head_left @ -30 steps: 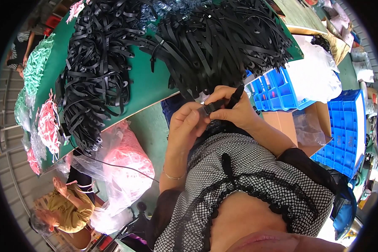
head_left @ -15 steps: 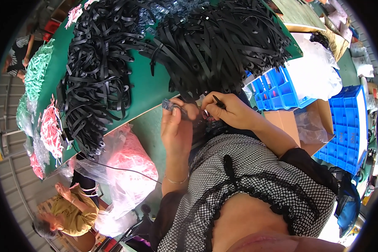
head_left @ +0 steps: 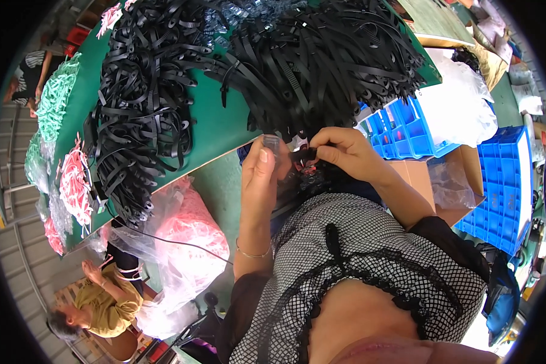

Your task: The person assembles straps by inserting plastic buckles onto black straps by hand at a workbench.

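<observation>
My left hand [head_left: 258, 173] is closed, pinching a small clear grey plastic piece [head_left: 272, 144] between thumb and fingers. Opposite it, my right hand [head_left: 349, 153] grips a short black strap piece [head_left: 304, 155] by its end. The two hands face each other just off the table's near edge, a small gap between them. Below the fingers, small dark and reddish bits [head_left: 309, 176] lie in my lap, too jumbled to make out. A large heap of black ribbed straps [head_left: 297, 67] spreads over the green table [head_left: 215, 130] just beyond my hands.
A second heap of black straps [head_left: 142, 103] covers the table's left side. Clear plastic pieces [head_left: 249, 15] lie at the back. Green [head_left: 57, 91] and pink bundles [head_left: 76, 185] line the left edge. Blue crates [head_left: 497, 188] and a carton [head_left: 415, 176] stand right. A person [head_left: 106, 297] sits lower left.
My left hand has turned, bringing the clear piece nearer my right hand. My right hand has shifted slightly right, and the black strap piece now points toward the left hand.
</observation>
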### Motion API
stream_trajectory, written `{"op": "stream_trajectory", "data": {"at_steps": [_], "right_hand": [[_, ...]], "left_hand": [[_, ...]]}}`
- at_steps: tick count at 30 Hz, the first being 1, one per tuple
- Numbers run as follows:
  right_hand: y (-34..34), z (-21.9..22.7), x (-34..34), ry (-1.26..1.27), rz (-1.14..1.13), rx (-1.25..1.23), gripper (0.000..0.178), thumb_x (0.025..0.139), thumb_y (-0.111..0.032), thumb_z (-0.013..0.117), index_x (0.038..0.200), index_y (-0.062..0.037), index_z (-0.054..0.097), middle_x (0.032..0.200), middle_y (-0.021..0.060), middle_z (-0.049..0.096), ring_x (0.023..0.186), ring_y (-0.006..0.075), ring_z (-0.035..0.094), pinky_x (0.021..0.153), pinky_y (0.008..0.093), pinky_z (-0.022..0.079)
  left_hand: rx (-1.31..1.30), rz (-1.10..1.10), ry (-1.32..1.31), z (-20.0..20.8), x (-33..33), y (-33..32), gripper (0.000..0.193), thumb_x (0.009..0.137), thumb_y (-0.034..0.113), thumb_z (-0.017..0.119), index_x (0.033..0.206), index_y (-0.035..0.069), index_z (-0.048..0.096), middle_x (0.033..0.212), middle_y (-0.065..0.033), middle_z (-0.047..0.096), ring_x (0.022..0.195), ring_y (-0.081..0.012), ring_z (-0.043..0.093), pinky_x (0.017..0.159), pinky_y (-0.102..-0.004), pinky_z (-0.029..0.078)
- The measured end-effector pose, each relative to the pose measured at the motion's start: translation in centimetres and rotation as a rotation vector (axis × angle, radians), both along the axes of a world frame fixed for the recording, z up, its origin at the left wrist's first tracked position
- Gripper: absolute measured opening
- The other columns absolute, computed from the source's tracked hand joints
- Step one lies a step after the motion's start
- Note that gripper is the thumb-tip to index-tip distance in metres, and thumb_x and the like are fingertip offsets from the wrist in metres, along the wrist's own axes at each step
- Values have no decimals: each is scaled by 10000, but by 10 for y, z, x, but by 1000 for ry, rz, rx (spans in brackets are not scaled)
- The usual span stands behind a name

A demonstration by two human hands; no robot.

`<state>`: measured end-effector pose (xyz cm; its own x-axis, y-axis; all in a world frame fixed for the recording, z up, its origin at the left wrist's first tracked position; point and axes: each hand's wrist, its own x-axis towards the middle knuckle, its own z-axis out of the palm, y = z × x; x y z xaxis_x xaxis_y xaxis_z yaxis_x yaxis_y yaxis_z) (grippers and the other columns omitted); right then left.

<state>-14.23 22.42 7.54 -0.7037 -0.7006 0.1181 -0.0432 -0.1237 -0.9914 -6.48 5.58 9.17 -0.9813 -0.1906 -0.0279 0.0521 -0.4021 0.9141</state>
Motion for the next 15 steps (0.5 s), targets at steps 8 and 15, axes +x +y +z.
{"op": "stream_trajectory", "data": {"at_steps": [8,15], "right_hand": [[-4,6,-6,-468,121,-125,150,890,-121,489,948,9,536,641,-12,486,549,39,423,487,177,339],[-5,5,-10,-625,284,-65,184,884,-147,502,932,26,542,623,-23,461,487,20,370,414,145,252]], "left_hand": [[64,-93,135,-13,-4,5,402,887,425,456,743,51,428,559,-10,372,501,-97,305,520,-249,258],[150,-173,101,-17,0,6,392,895,412,444,721,61,427,552,-2,371,491,-98,307,516,-247,265]]}}
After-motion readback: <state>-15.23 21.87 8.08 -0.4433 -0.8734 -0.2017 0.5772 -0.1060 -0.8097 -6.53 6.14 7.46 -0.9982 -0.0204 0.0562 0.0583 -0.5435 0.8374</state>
